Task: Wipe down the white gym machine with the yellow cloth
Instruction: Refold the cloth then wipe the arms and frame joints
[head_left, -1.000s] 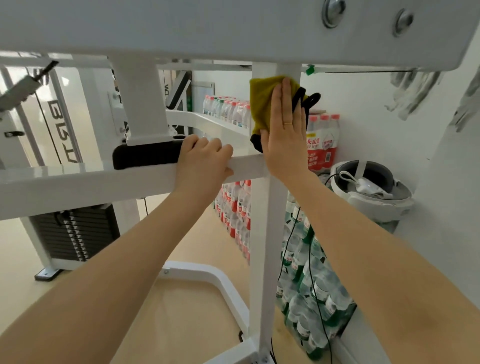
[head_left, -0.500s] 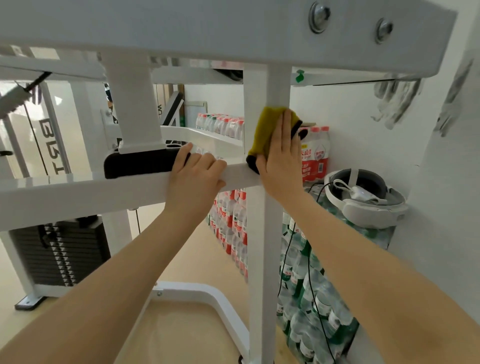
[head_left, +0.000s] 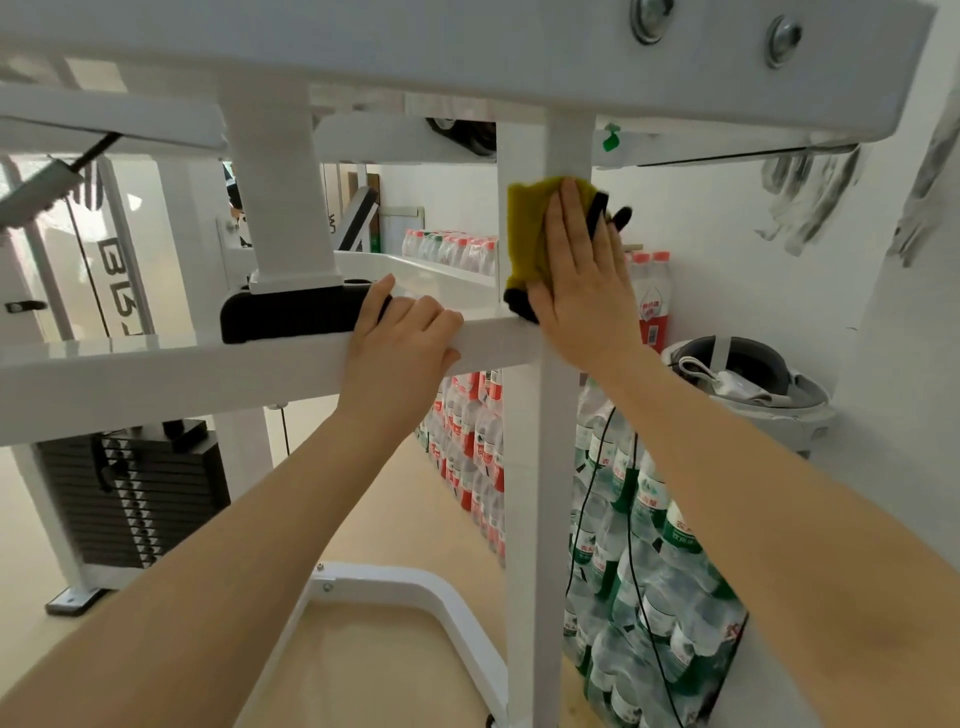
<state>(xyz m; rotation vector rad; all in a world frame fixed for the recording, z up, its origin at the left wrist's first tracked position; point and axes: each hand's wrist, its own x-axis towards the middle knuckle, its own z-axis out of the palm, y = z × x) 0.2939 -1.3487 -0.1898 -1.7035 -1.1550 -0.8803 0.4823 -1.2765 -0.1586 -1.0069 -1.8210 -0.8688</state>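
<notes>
1. Head view, upper centre of the frame: yellow cloth (head_left: 527, 234) spread against the white vertical post (head_left: 540, 467) of the white gym machine (head_left: 156, 374), just above the joint with the horizontal bar (head_left: 260, 364).
2. Right hand (head_left: 584, 291) laid flat on the cloth, fingers straight and pointing up, grip released, pressing rather than clutching; black trim of the cloth showing at the lower corner and past the fingertips.
3. Left hand (head_left: 402, 343) at centre frame, grip clenched over the top of the horizontal bar, beside the black pad (head_left: 296, 317).
4. Judged soft, light and limp: likely to bunch or slide out under a flat palm, so best pinned with the whole palm or folded round the post edge.
5. Post judged stiff, glossy and smooth, hence slippery under the cloth.
6. Right of frame: stacked water bottles (head_left: 649, 597), white headset (head_left: 748, 384).
</notes>
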